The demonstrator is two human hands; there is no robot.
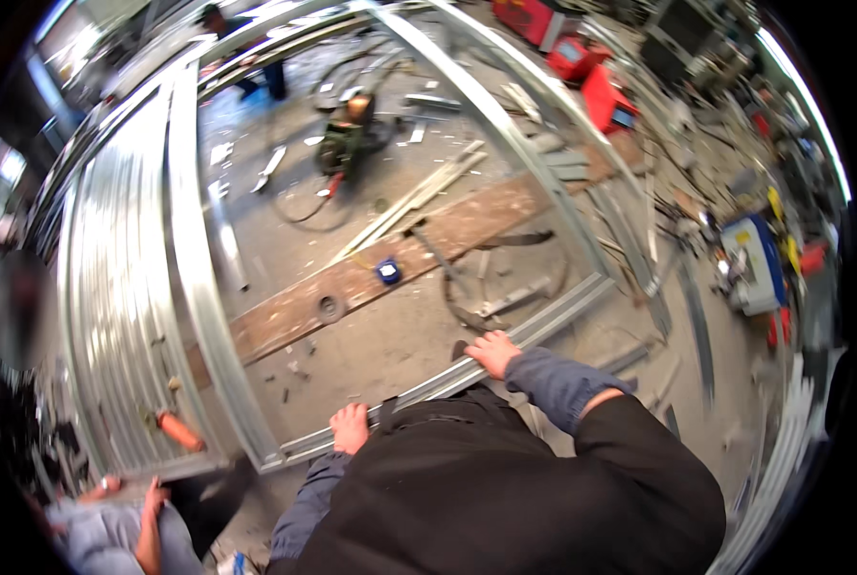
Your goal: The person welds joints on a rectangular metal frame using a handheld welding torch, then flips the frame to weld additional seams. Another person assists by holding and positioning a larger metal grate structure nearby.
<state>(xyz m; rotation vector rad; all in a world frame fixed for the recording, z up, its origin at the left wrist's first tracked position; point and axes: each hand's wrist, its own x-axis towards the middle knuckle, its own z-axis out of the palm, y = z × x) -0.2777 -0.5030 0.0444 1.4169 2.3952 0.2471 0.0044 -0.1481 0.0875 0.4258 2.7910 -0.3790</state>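
My left hand (350,428) and my right hand (493,355) both grip the near rail of a large metal frame (564,309), right in front of my body. The fingers curl over the rail, and their tips are partly hidden behind it. Long galvanized bars form the frame and run away from me to the far side. Through its opening, a wooden plank (476,228) lies on the floor with a blue tape measure (388,271) and a round disc (329,307) on it. Corrugated metal sheeting (112,287) fills the frame's left part.
At the lower left a co-worker in a grey shirt (126,537) has hands near the frame, close to an orange-handled tool (179,432). A power tool with a cable (347,149) stands beyond the plank. Red cases (605,99) and a blue-grey box (754,264) stand at right.
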